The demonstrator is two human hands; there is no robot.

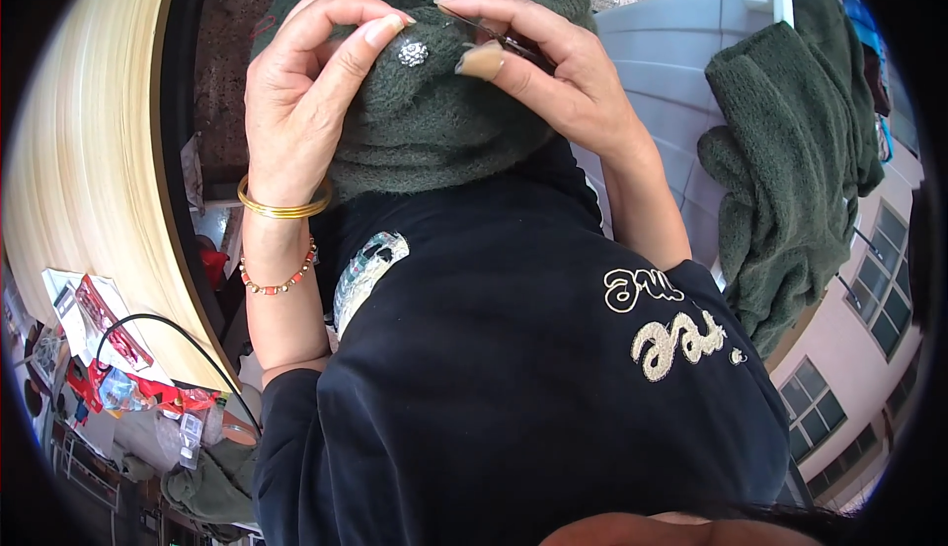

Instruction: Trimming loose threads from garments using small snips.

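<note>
A dark green fuzzy knit garment point(425, 136) lies bunched over my lap. On it sits a round silvery button point(413, 53) with a beaded, sparkling surface. My left hand point(311, 82) is closed on the knit just left of the button, thumb and forefinger pinched together; any thread between the fingertips is too small to make out. My right hand point(563, 82) holds small dark thread snips point(509, 40) between thumb and fingers, their thin tip pointing toward the button. Its curled fingers hide part of the tool.
A pale wooden table point(99, 151) stands along my left, with papers and red packaging point(133, 373) near its corner. At my right is a grey plastic bin point(657, 62), with another green knit garment point(790, 141) hanging over its side. A black cable point(188, 334) curves past the table corner.
</note>
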